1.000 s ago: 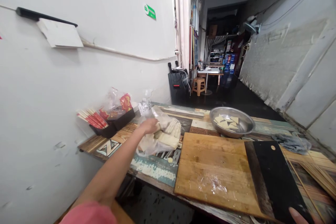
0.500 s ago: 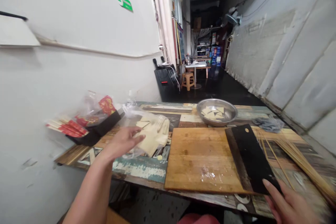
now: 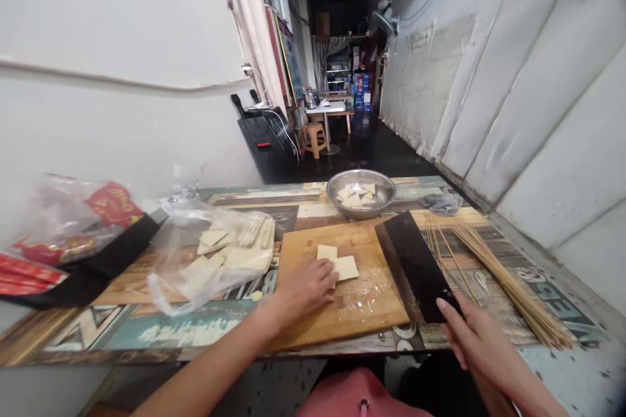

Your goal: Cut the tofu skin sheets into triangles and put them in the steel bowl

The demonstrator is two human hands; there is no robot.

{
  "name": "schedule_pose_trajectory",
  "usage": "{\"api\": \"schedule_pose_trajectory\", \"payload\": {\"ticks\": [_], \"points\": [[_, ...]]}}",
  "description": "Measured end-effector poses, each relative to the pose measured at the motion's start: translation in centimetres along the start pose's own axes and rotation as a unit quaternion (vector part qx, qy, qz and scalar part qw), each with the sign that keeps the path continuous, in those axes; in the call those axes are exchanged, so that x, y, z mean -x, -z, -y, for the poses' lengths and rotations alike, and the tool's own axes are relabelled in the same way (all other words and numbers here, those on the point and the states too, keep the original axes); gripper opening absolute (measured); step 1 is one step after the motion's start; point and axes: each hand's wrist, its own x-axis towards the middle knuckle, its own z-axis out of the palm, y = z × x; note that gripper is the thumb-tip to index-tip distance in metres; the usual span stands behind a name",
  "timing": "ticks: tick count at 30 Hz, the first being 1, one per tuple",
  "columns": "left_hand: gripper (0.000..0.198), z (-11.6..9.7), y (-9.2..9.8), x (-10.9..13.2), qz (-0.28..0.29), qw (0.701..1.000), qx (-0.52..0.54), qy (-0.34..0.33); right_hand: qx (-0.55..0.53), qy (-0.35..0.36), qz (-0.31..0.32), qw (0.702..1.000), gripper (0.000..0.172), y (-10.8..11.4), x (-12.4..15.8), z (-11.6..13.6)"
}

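On the wooden cutting board point(image 3: 303, 309), my left hand point(image 3: 310, 288) has its fingers closed over the near edge of some thin, pale tofu slices point(image 3: 347, 268); part of a slice is hidden under the fingertips. A dark, broad cleaver point(image 3: 415, 267) lies slanted along the board's right side. Its handle is in my right hand point(image 3: 476, 332), with the thumb against the blade's near corner. More tofu slices point(image 3: 252, 247) sit in and around an open clear plastic bag point(image 3: 171, 283) left of the board. Cut pieces lie in a steel bowl point(image 3: 386, 192) behind it.
A bundle of thin wooden skewers point(image 3: 513, 283) lies to the right, with a crumpled grey cloth or bag point(image 3: 441, 203) behind it. A black tray point(image 3: 92, 273) with red packets stands at the left. The table's front edge runs close to my body.
My left hand has moved right, from the plastic bag onto the board, and tofu slices now lie there. My right hand keeps the cleaver at the board's right side. The view has shifted right.
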Motion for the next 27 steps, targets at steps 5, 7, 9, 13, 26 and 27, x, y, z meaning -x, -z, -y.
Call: {"api": "schedule_pose_trajectory", "payload": {"ticks": [5, 7, 9, 13, 26, 27], "points": [[0.038, 0.0, -1.0, 1.4, 0.003, 0.994, 0.059, 0.086, 0.005, 0.005, 0.010, 1.000, 0.034, 0.2, 0.0, 0.8], [0.035, 0.4, 0.0, 0.9, 0.032, 0.989, 0.105, 0.095, 0.001, 0.004, 0.006, 1.000, 0.034, 0.2, 0.1, 1.2], [0.031, 0.9, 1.1, 0.1, 0.064, 0.982, 0.140, 0.105, -0.004, 0.003, 0.002, 1.000, 0.034, 0.1, 0.3, 1.4], [0.030, 1.1, 2.5, -2.5, 0.060, 0.937, 0.243, 0.245, 0.008, 0.011, -0.014, 1.000, 0.034, 0.3, 0.8, 1.5], [0.028, -6.2, -0.1, -1.1, -0.030, 0.950, 0.225, 0.214, 0.347, 0.152, 0.007, 0.926, 0.032, 3.3, -0.2, 3.8], [0.029, -6.4, -0.2, -0.8, -0.048, 0.967, 0.186, 0.166, 0.360, 0.164, 0.031, 0.918, 0.032, 3.4, -0.4, 4.1]]}}
